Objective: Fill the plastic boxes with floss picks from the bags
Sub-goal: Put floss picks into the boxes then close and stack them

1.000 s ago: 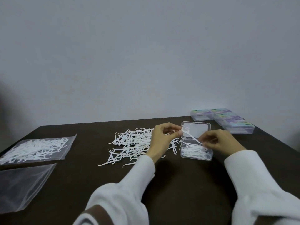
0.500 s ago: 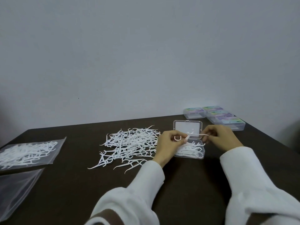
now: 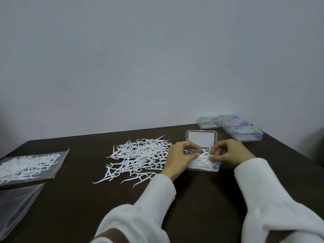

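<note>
Floss picks lie bundled in the open plastic box, which sits on the dark surface just right of the loose pile of picks, its clear lid tipped up at the back. Both hands are over the box. The left hand has its fingers curled down onto the near left end of the bundle, its grip seemingly closed on those picks; the right hand pinches a pick or a few at the right end, fingertips at the box's far edge. The step in hand looks like settling a batch into the box and lining the picks up so they lie flat.

The box appears partly filled, so the next move probably calls for letting go, reaching left to the pile for another small bunch, and laying it parallel to the rest so the lid can close later.

Further out, four closed boxes with coloured labels stand at the far right corner. On the left edge lie a bag of picks and an empty-looking clear bag.
</note>
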